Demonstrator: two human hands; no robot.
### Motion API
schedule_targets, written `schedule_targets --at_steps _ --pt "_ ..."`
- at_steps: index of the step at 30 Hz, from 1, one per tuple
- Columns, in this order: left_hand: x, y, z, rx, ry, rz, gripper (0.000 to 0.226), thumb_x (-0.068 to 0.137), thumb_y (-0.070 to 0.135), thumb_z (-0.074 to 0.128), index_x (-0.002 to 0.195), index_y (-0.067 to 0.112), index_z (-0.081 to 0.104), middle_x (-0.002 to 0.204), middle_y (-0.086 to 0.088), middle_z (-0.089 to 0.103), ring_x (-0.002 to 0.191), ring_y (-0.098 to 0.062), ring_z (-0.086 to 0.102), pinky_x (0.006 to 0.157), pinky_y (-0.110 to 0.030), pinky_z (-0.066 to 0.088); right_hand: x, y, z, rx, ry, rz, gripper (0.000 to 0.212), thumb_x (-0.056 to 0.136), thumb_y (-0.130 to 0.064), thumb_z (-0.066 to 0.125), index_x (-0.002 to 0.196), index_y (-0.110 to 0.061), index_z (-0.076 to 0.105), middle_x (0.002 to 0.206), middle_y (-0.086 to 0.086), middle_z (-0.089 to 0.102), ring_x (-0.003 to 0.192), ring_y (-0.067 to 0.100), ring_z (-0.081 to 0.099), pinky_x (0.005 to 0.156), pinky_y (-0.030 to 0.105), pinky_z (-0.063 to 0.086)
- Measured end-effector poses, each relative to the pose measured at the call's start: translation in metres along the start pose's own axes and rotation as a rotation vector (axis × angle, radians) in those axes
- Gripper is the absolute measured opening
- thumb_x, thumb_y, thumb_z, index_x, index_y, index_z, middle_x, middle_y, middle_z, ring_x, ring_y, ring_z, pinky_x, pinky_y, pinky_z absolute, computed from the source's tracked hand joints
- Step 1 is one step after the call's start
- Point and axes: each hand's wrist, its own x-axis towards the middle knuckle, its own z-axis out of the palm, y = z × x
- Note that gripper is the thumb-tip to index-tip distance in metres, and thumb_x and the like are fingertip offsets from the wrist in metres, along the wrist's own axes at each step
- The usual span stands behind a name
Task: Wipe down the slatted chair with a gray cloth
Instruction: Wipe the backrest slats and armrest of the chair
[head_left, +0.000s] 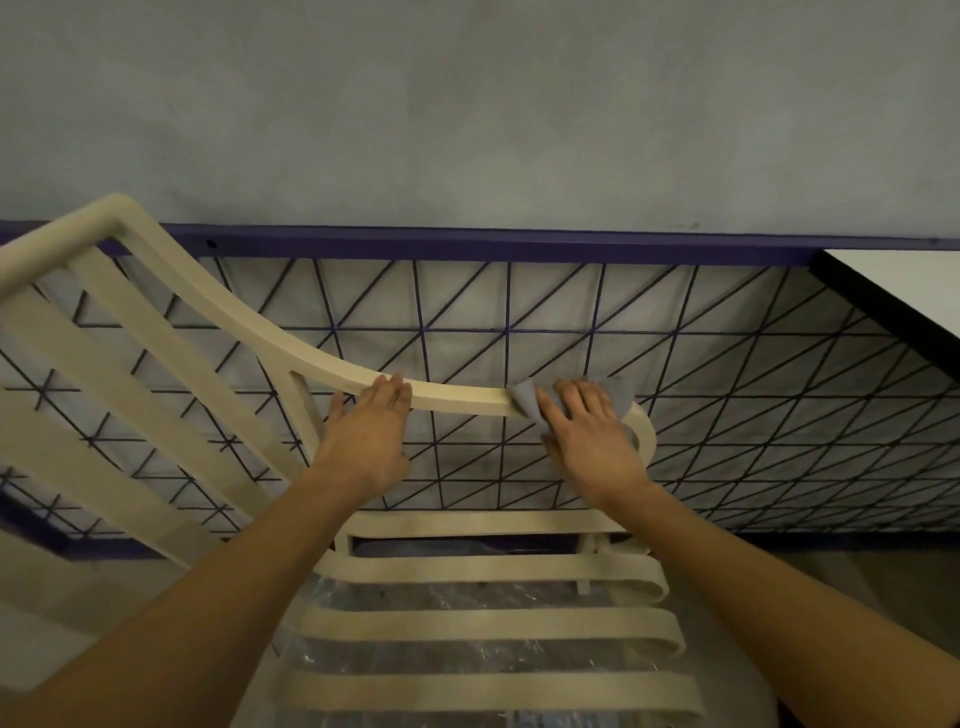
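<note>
A cream slatted plastic chair (483, 626) fills the lower half of the view, its backrest slats at the left and seat slats below. Its curved armrest (457, 396) runs across the middle. My left hand (369, 436) rests on the armrest with fingers laid over its top edge. My right hand (589, 434) presses a gray cloth (527, 397) onto the armrest near its rounded front end; most of the cloth is hidden under the hand.
A purple metal railing (509, 332) with a diagonal grid stands just behind the armrest, a grey wall beyond it. A white tabletop with a dark edge (893, 299) juts in at the right. Clear plastic sheeting (441, 649) shows beneath the seat slats.
</note>
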Motion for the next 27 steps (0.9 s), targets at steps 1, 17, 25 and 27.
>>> schedule_targets --at_steps 1,17,25,27 --pt "0.001 0.0 0.0 -0.003 0.005 -0.003 0.083 0.091 0.026 0.055 0.154 0.016 0.001 0.161 0.0 0.001 0.148 -0.019 0.005 0.12 -0.051 0.007 -0.001 0.007 -0.001 0.024 0.0 0.017 0.057 0.094 -0.037 0.051 0.144 -0.02 0.03 0.137 0.01 0.043 0.128 0.031 0.036 0.113 0.046 0.026" --pt "0.0 0.001 0.002 -0.062 0.02 0.003 0.08 0.091 0.025 0.055 0.154 0.014 0.006 0.161 0.0 0.003 0.148 -0.019 0.005 0.12 -0.048 0.009 -0.029 0.028 0.012 0.341 0.015 0.477 0.075 0.084 -0.035 0.067 0.143 -0.012 0.027 0.148 0.009 0.025 0.136 0.03 0.025 0.113 0.047 0.031" --pt "0.001 0.005 0.005 -0.052 0.043 -0.01 0.081 0.09 0.027 0.056 0.153 0.013 0.007 0.16 -0.002 0.006 0.148 -0.02 0.006 0.119 -0.049 0.014 -0.025 0.026 0.003 0.169 -0.066 0.392 0.079 0.08 -0.045 0.066 0.14 -0.011 0.028 0.144 0.015 0.027 0.133 0.034 0.025 0.11 0.047 0.033" --pt "0.001 0.005 0.006 -0.044 0.057 -0.01 0.081 0.09 0.027 0.056 0.153 0.012 0.008 0.16 -0.002 0.008 0.148 -0.021 0.007 0.119 -0.049 0.016 -0.023 0.02 0.004 0.122 -0.064 0.34 0.084 0.079 -0.05 0.064 0.143 -0.013 0.025 0.147 0.016 0.024 0.135 0.035 0.021 0.113 0.048 0.027"
